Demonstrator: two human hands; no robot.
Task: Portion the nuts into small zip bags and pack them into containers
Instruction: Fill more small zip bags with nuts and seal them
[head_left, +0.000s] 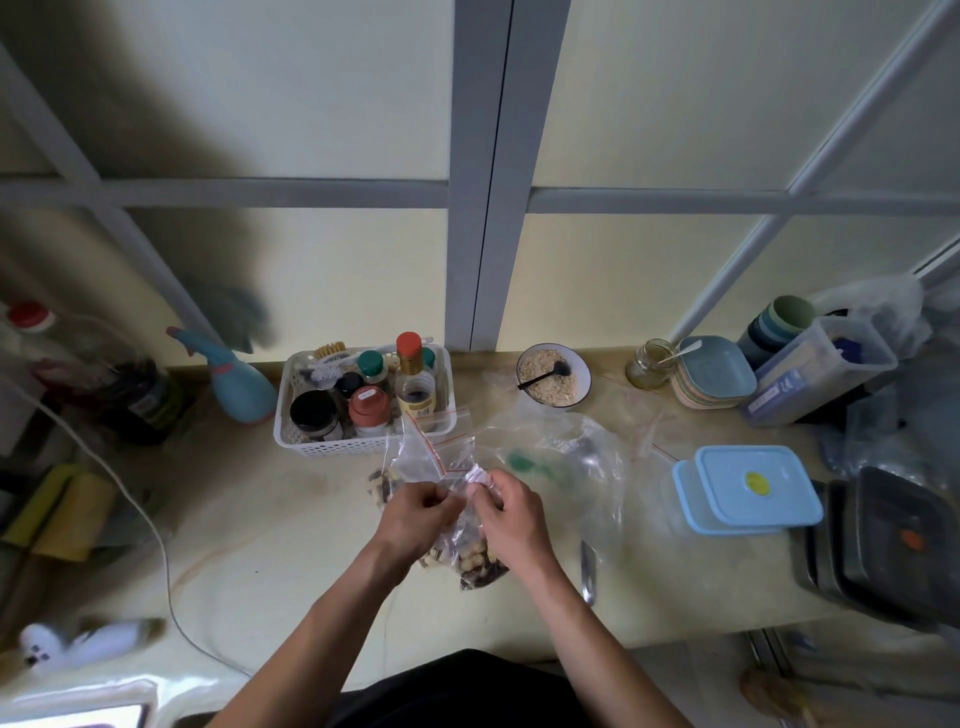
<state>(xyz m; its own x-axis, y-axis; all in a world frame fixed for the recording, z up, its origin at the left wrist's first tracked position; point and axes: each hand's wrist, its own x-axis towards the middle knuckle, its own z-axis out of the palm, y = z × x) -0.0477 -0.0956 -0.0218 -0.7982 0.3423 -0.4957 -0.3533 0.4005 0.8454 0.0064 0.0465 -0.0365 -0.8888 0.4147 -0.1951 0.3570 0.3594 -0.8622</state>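
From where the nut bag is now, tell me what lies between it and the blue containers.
The nut bag, pinched by both hands, has a big loose clear bag and a metal spoon lying on the counter between it and the lidded blue containers. Nothing tall; lifting over should clear them.

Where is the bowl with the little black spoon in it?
In the head view the bowl sits at the back of the counter, right of the white basket and left of the small glass jar.
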